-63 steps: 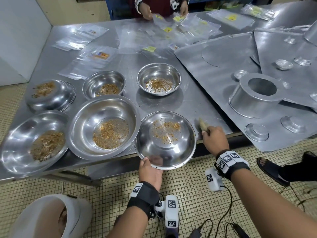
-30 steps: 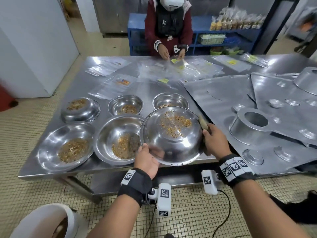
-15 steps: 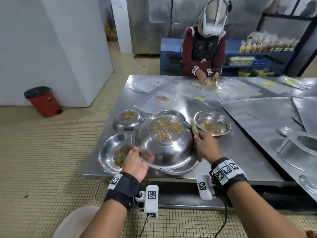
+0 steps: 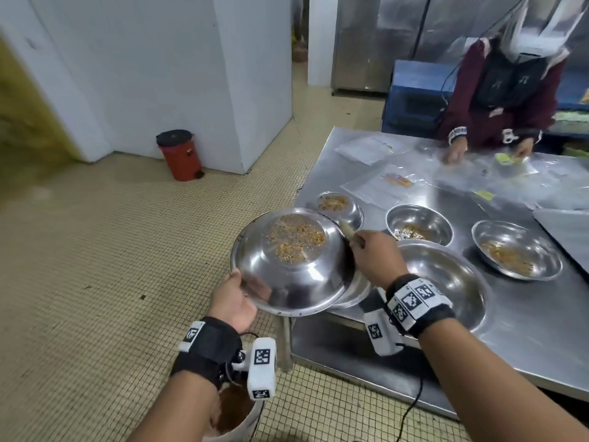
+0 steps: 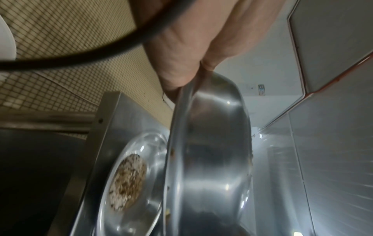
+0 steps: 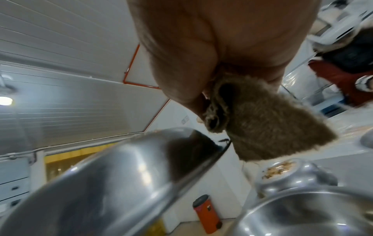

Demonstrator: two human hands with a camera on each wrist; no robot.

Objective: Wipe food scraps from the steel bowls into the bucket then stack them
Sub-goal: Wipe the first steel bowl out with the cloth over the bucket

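Note:
My left hand (image 4: 236,288) grips the near rim of a steel bowl (image 4: 291,261), lifted and tilted beyond the table's left corner. Yellow-brown food scraps (image 4: 296,239) stick to its bottom. My right hand (image 4: 360,242) pinches a brown cloth (image 4: 347,231) at the bowl's far right rim. The white bucket (image 4: 236,413), with brown scraps inside, stands on the floor below my left wrist, partly hidden by it. The left wrist view shows my fingers (image 5: 177,71) on the bowl's edge (image 5: 212,159). In the right wrist view, the cloth (image 6: 262,127) hangs just above the rim (image 6: 201,159).
Several more steel bowls with scraps stand on the steel table (image 4: 526,352): one large (image 4: 446,282), smaller ones (image 4: 419,228) (image 4: 516,250) (image 4: 338,207). A person (image 4: 497,100) handles plastic bags (image 4: 382,183) at the far side. A red pedal bin (image 4: 181,156) stands by the white wall.
The bowl was lifted off the table and carried left past the corner, over the floor. My right hand with the cloth followed at its rim. My view turned left.

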